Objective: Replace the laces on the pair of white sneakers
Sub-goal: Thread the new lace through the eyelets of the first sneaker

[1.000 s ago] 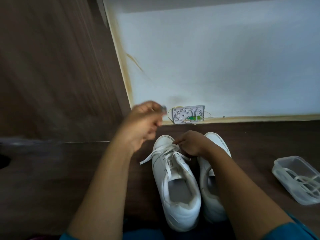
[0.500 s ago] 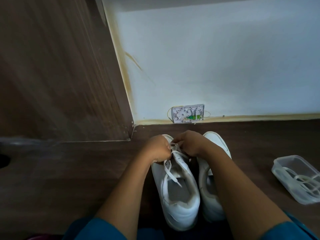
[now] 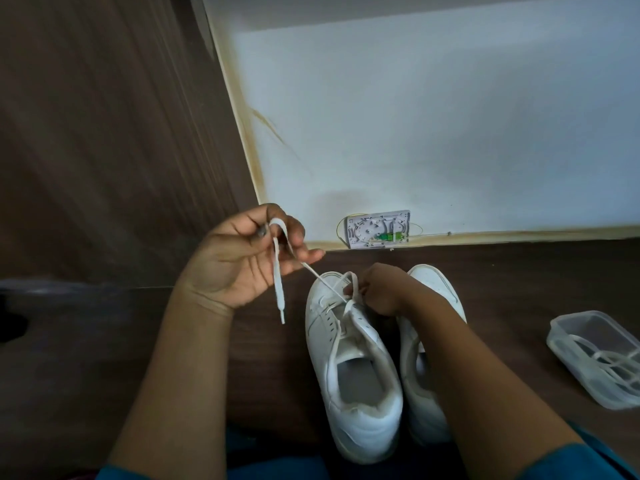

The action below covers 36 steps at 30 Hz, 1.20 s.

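Observation:
Two white sneakers stand side by side on the dark wooden floor, toes toward the wall. The left sneaker (image 3: 349,368) has a white lace (image 3: 278,271) threaded only through its front eyelets. My left hand (image 3: 242,261) is raised to the left of the toe, palm toward me. It pinches a loop of that lace, and the free end hangs down past my wrist. My right hand (image 3: 379,289) rests on the left sneaker's front eyelets and pinches the lace there. The right sneaker (image 3: 433,289) lies mostly hidden under my right forearm.
A clear plastic container (image 3: 599,358) with white laces coiled inside sits on the floor at the right. A small white wall box (image 3: 379,229) with green parts is mounted at the baseboard behind the shoes. A brown wooden panel (image 3: 104,133) rises on the left.
My left hand has gone from the sneaker's toe up and to the left, drawing a length of lace out with it. My right hand has stayed at the front eyelets.

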### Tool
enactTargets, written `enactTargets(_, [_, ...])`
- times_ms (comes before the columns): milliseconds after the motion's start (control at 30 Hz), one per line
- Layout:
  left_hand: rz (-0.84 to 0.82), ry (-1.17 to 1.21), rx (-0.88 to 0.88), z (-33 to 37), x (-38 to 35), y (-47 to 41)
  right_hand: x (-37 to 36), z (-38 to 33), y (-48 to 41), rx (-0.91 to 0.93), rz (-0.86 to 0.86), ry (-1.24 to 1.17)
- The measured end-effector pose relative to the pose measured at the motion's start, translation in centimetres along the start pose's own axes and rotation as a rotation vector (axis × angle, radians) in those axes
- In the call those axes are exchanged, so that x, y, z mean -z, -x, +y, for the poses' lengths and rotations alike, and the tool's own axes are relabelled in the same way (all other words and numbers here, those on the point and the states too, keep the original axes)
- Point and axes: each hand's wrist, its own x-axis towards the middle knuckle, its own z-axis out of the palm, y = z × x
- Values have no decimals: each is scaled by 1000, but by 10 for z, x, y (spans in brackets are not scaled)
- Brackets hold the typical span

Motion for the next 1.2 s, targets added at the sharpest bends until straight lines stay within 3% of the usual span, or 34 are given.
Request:
enactTargets(100, [319, 12, 58, -6, -5, -11, 1, -2, 0, 57, 186, -63])
enactTargets(167, [452, 19, 117, -11, -5, -18, 7, -2, 2, 90, 158, -306])
enactTargets(233, [536, 7, 131, -15, -5, -21, 11, -5, 7, 169, -7, -421])
enactTargets(300, [591, 0, 117, -17, -7, -23, 9, -10, 7, 245, -54, -345])
enactTargets(400, [625, 15, 156, -22, -8, -24, 4, -14, 3, 317, 105, -265])
enactTargets(500, [702, -250, 320, -41, 3, -23, 4, -12, 2, 342, 247, -333])
enactTargets(567, [632, -502, 459, -57, 8, -20, 9, -14, 4, 362, 327, -553])
enactTargets(633, [448, -690, 581, -70, 9, -17, 11, -17, 4, 377, 463, -697])
enactTargets(733, [316, -809, 581, -73, -3, -20, 12, -20, 3, 371, 569, -788])
enactTargets(800, [378, -816, 482, -68, -10, -26, 11, -16, 1, 325, 530, -913])
enactTargets(867, [441, -675, 365, -63, -12, -30, 7, -5, -6, 206, 434, -884])
enactTargets(967, [459, -441, 235, -54, -13, -30, -6, 4, -16, 69, 166, -376])
enactTargets(1067, [441, -377, 232, -52, -14, -30, -17, 3, -19, 25, 5, -222])
enactTargets(1200, [389, -439, 299, -48, -11, -25, -15, 2, -20, 18, -35, -182])
